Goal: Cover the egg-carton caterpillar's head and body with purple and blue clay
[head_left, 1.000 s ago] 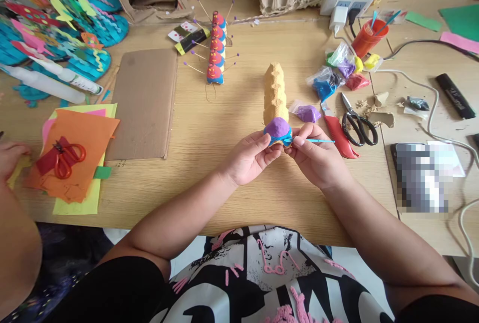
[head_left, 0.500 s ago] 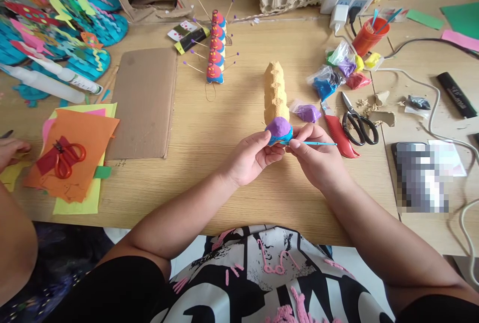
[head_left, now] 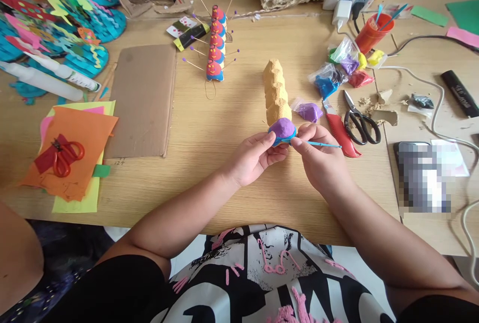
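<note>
A strip of yellow egg carton [head_left: 276,88] points away from me over the table. Its near end is covered with purple clay [head_left: 282,128] above a band of blue clay [head_left: 277,140]. My left hand [head_left: 254,156] grips this near end, thumb on the clay and fingers underneath. Pinched in my right hand [head_left: 320,156] is a thin blue clay tool [head_left: 322,144], its tip against the blue band and its other end pointing right. A bag of purple clay [head_left: 310,112] lies just beyond my right hand.
A finished red-and-blue caterpillar [head_left: 216,46] stands near a cardboard sheet [head_left: 144,101]. Black-handled scissors [head_left: 361,123], a red-handled knife [head_left: 342,131] and bagged clay [head_left: 325,86] lie right. Orange scissors [head_left: 65,156] rest on coloured paper [head_left: 80,183] at left. An orange cup [head_left: 374,33] stands behind.
The carton strip's near end and my right hand have shifted slightly right. The tool's tip stays at the blue band. The other person's hand at the left edge has gone from view.
</note>
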`<state>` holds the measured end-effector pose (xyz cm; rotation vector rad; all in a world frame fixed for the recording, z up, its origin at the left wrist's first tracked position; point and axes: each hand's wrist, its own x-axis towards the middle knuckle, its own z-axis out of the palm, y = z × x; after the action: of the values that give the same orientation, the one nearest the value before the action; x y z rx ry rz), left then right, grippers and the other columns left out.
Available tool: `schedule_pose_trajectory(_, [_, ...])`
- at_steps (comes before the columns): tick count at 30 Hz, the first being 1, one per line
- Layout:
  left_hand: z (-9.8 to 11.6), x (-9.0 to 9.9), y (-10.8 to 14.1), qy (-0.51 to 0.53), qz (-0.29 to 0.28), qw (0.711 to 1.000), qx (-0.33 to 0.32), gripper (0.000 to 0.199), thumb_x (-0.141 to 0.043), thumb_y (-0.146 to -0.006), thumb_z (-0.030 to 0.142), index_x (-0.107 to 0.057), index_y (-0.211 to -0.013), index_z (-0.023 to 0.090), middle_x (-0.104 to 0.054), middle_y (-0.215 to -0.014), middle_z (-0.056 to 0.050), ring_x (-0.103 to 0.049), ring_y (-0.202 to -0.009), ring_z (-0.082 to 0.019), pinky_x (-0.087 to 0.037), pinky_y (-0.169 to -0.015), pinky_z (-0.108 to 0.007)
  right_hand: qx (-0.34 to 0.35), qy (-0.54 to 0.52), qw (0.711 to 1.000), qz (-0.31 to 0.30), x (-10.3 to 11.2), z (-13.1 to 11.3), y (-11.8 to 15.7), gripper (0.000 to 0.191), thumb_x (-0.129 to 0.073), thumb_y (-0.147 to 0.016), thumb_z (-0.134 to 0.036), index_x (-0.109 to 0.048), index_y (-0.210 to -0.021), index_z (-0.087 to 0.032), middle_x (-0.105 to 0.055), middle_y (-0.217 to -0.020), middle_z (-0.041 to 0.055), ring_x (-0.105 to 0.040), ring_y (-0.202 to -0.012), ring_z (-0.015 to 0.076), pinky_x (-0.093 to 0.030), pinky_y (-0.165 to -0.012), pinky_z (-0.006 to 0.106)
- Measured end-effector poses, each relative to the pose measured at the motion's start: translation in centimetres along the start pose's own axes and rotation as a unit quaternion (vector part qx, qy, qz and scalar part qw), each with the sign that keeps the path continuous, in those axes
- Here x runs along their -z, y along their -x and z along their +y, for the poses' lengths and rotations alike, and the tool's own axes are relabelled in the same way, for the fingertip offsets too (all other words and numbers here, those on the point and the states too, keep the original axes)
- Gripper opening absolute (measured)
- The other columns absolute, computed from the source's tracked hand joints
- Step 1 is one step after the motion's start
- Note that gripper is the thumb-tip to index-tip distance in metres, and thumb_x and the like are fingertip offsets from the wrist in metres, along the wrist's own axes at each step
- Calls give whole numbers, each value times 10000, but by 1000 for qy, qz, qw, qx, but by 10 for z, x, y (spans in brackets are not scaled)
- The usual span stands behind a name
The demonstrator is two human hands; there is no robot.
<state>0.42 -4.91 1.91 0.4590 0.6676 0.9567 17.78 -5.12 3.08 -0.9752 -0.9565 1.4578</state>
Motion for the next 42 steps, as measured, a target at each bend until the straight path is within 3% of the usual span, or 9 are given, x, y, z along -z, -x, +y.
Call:
schedule_pose_trajectory(20, [1, -1, 1, -1, -1, 1000, 2, 361, -912, -797, 464, -799, -956, 161, -788, -882, -38, -738, -819, -114, -615, -782, -224, -27, 15, 999, 10, -1, -4, -2, 437, -991, -681, -473, -620, -680, -242, -511, -775, -29, -510, -789, 156, -446, -768, 339])
schedule_pose_trajectory(36, [-1, 1, 1, -9, 4, 1000, -4, 345, -906, -804, 471, -812, -945, 170, -789, -900, -44, -738, -850, -125, -611, -837, -251, 13, 52, 998, 36, -3, -3, 1, 457, -997, -683, -470, -607, -678, -229, -475, -808, -17, -434, -731, 134, -345, -631, 301])
schedule_pose_trajectory(42, [-1, 0, 1, -2, 3, 1000, -7, 344, -897, -816, 468, -819, -966, 168, -789, -924, -45, -730, -859, -120, -607, -839, -241, 24, 69, 996, 41, -3, -1, 2, 447, -981, -706, -477, -606, -701, -234, -489, -846, -12, -436, -742, 137, -363, -633, 301])
